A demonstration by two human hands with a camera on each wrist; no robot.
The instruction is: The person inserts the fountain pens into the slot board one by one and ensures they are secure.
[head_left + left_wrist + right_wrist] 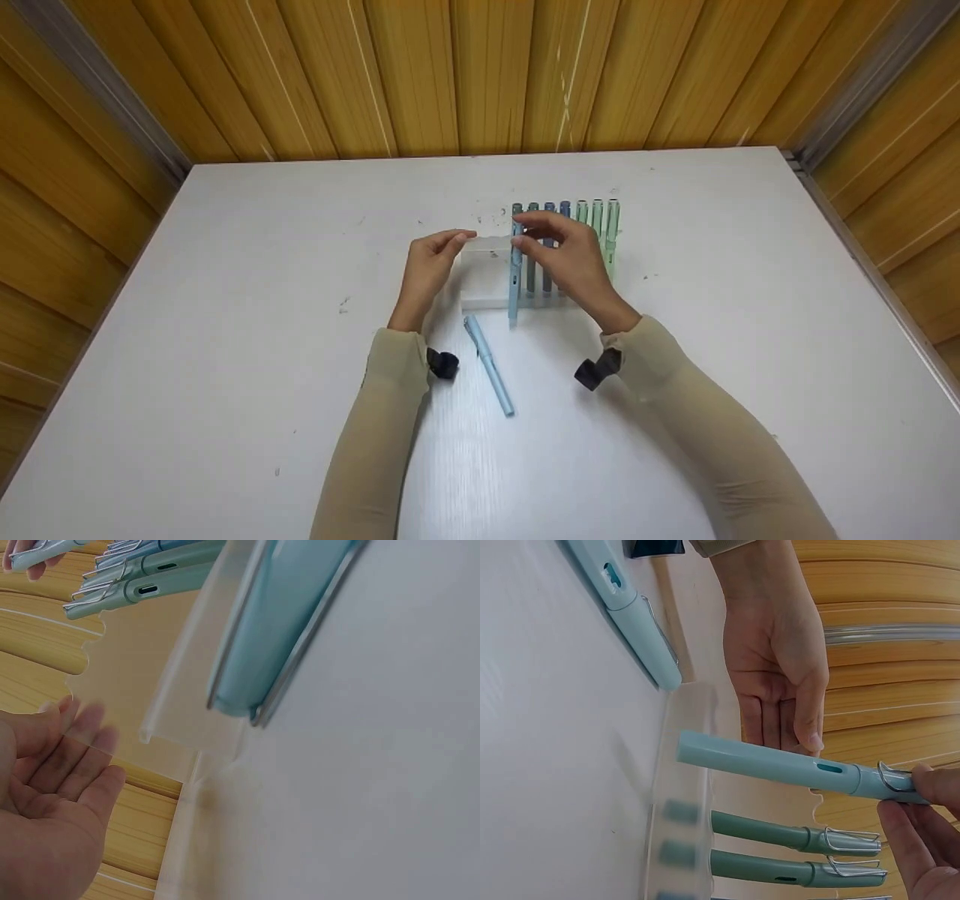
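Observation:
My left hand (429, 274) pinches the upper left edge of a clear pen stand (484, 303); the left wrist view shows its thumb in front of the see-through panel (127, 682) and the fingers behind. Between thumb and fingers of my right hand (571, 259) is a light blue pen (772, 763), held by its clip end. This pen hangs upright before the stand, just left of the dark green pens (757, 829). A second light blue pen (491, 367) lies slanted on the table, in front of the stand.
Dark blue pens (549, 277) and light green pens (613, 225) stand in the right part of the stand, partly behind my right hand. The white table (262, 300) meets yellow wood-look walls (420, 75) at the back and sides. Each wrist wears a black camera (444, 365).

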